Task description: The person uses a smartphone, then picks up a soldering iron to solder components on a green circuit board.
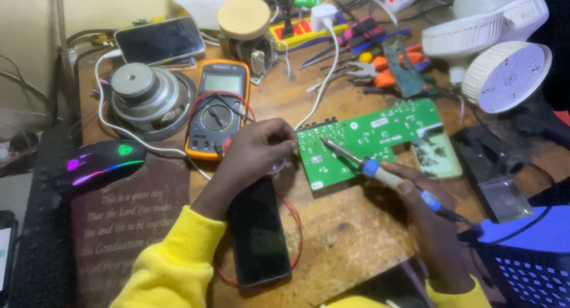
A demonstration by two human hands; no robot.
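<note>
A green circuit board (380, 133) lies on the wooden bench. My right hand (436, 222) holds a soldering iron (380, 172) with a blue and cream handle, its metal tip resting on the board's left part. My left hand (255, 156) is curled at the board's left edge, fingers pinched near that edge; what it pinches is too small to tell. A black phone (258, 237) lies face up under my left wrist, with a thin red wire (295, 225) looping around it.
An orange multimeter (218, 109) with red and black leads sits behind my left hand. A loudspeaker driver (148, 97), a lit computer mouse (98, 164), another phone (160, 41), pliers and screwdrivers (380, 64), a white lamp housing (504, 76) and a blue basket (528, 266) surround the board.
</note>
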